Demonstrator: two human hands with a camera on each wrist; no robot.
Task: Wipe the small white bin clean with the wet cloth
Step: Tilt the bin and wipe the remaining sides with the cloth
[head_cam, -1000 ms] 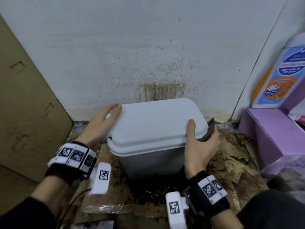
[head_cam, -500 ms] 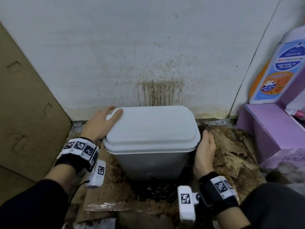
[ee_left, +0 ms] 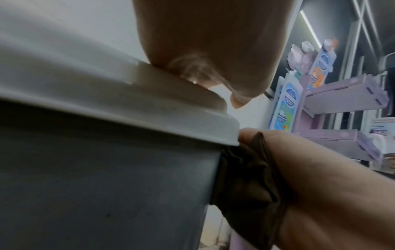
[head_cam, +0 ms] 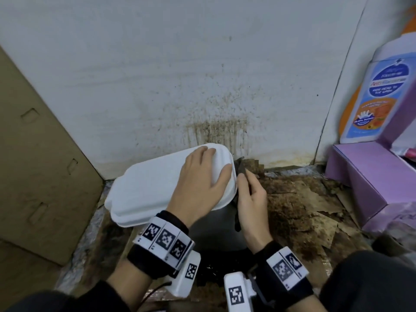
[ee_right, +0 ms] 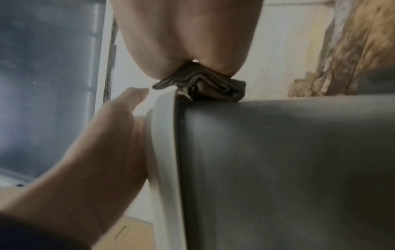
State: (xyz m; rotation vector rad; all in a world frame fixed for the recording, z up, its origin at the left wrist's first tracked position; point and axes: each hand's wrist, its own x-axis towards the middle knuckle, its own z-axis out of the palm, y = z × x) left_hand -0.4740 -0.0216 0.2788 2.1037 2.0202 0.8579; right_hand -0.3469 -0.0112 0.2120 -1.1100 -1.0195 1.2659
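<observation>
Left hand (head_cam: 200, 183) newly masking lid (head_cam: 153, 188)

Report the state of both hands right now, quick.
Left hand: open, pressing flat on the bin lid.
Right hand: gripping the dark cloth against the bin's side under the lid's rim.

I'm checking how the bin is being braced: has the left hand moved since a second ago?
Yes. The left hand has crossed from the left edge of the lid to its right end, nearer the purple box.
</observation>
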